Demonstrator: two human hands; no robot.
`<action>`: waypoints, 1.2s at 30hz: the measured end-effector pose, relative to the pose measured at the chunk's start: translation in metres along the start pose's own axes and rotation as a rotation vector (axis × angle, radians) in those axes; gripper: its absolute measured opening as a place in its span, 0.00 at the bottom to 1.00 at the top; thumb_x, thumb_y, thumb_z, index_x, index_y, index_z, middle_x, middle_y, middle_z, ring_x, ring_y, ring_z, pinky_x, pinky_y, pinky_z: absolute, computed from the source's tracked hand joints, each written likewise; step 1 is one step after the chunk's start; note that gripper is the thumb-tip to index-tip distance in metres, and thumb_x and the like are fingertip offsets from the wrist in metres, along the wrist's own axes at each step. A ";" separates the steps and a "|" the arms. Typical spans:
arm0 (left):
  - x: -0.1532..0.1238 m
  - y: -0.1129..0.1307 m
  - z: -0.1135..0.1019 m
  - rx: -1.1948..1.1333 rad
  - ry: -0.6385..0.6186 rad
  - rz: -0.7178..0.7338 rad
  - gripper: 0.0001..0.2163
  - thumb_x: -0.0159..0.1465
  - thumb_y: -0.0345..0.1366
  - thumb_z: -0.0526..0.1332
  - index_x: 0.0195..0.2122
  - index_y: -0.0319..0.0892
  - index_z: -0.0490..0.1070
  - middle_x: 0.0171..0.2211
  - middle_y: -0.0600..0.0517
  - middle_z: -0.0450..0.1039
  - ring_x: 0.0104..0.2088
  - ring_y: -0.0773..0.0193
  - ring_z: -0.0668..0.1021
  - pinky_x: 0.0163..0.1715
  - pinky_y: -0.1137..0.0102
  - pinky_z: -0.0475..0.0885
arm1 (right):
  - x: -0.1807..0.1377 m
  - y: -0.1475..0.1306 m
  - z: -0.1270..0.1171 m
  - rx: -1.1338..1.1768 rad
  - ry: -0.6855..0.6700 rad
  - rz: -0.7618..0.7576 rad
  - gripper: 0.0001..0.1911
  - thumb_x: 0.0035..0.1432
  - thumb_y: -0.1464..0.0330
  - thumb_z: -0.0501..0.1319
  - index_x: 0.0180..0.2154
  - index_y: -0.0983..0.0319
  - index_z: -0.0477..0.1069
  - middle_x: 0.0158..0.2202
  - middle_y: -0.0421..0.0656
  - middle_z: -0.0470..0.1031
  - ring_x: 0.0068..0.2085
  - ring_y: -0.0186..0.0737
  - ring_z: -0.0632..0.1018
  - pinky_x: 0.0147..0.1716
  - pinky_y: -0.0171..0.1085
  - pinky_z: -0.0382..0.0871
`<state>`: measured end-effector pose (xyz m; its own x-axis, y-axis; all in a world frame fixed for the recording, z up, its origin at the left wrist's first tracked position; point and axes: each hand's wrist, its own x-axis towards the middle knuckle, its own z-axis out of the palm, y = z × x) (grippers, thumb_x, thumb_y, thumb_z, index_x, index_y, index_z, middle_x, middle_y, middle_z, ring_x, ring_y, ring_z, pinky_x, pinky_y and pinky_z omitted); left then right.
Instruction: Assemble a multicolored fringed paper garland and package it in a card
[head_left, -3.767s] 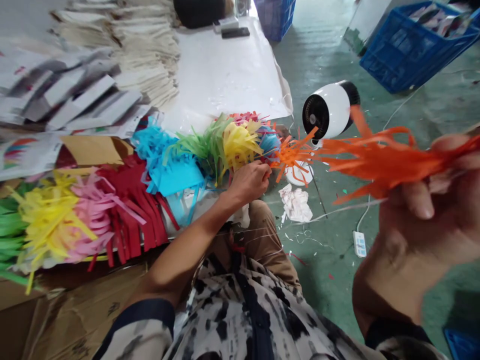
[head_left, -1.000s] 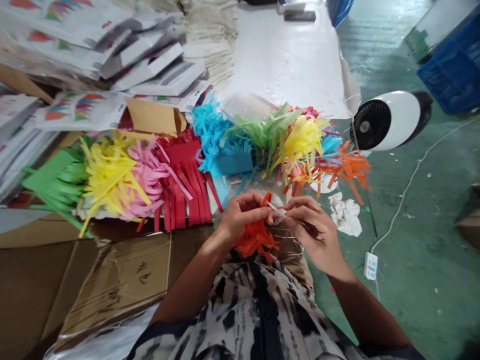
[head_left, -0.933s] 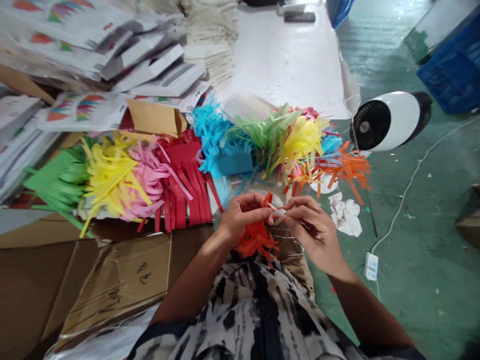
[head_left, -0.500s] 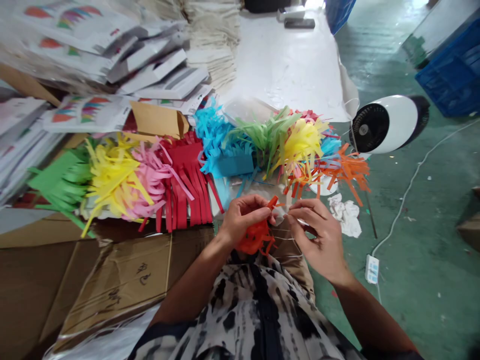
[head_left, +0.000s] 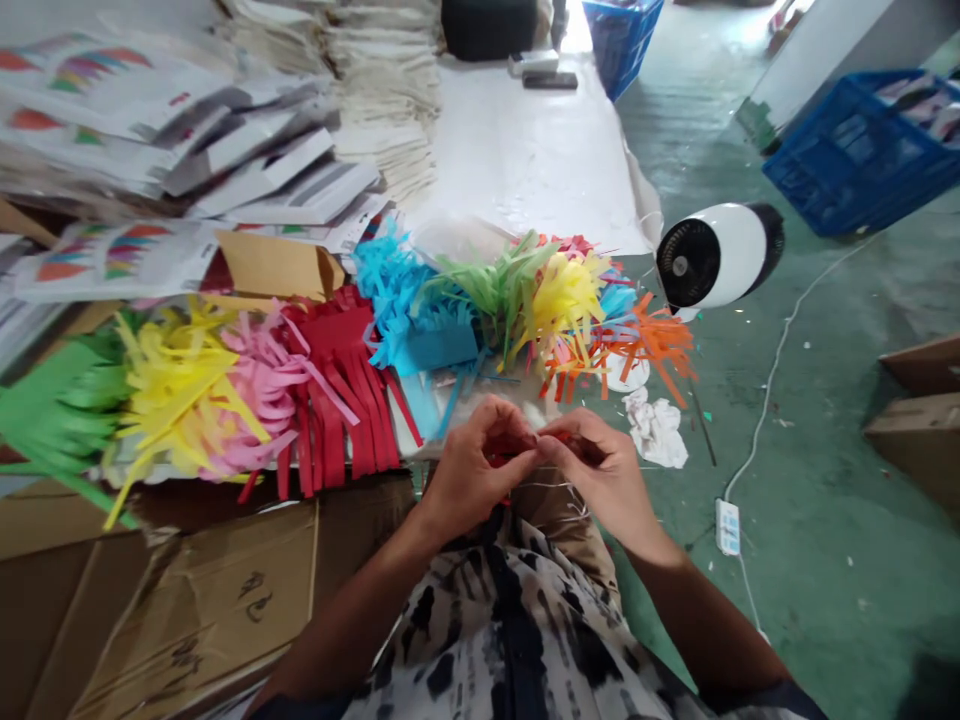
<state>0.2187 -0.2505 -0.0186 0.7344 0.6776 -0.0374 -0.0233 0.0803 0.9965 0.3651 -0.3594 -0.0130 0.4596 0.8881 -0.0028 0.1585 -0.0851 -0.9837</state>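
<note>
My left hand [head_left: 474,470] and my right hand [head_left: 600,475] meet above my lap, fingers pinched together. Between them is a bunched orange fringed paper piece [head_left: 504,460], mostly hidden inside my left fist. A thin clear string [head_left: 559,485] runs under my right hand. Just beyond the hands, a string of finished fringed tassels [head_left: 525,300] in blue, green, yellow and orange lies on the table edge. Further left lie red fringed paper [head_left: 337,370], pink fringed paper [head_left: 255,390], yellow fringed paper [head_left: 176,385] and green fringed paper [head_left: 52,415].
Cardboard boxes [head_left: 187,600] sit at lower left. Printed packets [head_left: 112,255] and stacked cloth [head_left: 382,110] crowd the table's back. A white fan [head_left: 716,255], crumpled paper [head_left: 656,430], a power strip [head_left: 727,525] and blue crates [head_left: 855,150] are on the green floor to the right.
My hands have closed in on each other; the orange piece, earlier hanging loose below my left hand, is now bunched inside it. The view has shifted slightly.
</note>
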 end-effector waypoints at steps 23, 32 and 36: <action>0.164 0.023 0.024 1.485 -0.171 0.716 0.17 0.69 0.30 0.61 0.58 0.48 0.75 0.52 0.43 0.76 0.51 0.47 0.76 0.50 0.53 0.69 | 0.015 0.049 -0.021 0.089 0.194 0.035 0.14 0.73 0.56 0.60 0.37 0.58 0.71 0.32 0.39 0.78 0.33 0.37 0.72 0.36 0.37 0.64; 0.219 0.051 -0.009 1.187 0.088 0.319 0.03 0.61 0.36 0.66 0.33 0.44 0.79 0.30 0.49 0.80 0.34 0.54 0.79 0.37 0.63 0.68 | 0.015 0.053 -0.020 0.008 0.096 0.079 0.15 0.73 0.55 0.57 0.38 0.58 0.70 0.33 0.40 0.79 0.32 0.38 0.74 0.35 0.37 0.64; 0.211 0.049 -0.035 1.229 0.227 0.269 0.08 0.60 0.33 0.65 0.40 0.45 0.80 0.32 0.49 0.81 0.35 0.54 0.79 0.37 0.63 0.69 | 0.015 0.056 -0.021 -0.027 0.074 0.077 0.15 0.74 0.56 0.57 0.37 0.58 0.71 0.31 0.38 0.76 0.30 0.36 0.71 0.33 0.37 0.62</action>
<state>0.3490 -0.0781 0.0194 0.6694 0.6861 0.2849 0.5764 -0.7216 0.3834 0.3990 -0.3599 -0.0639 0.5345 0.8428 -0.0636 0.1432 -0.1644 -0.9759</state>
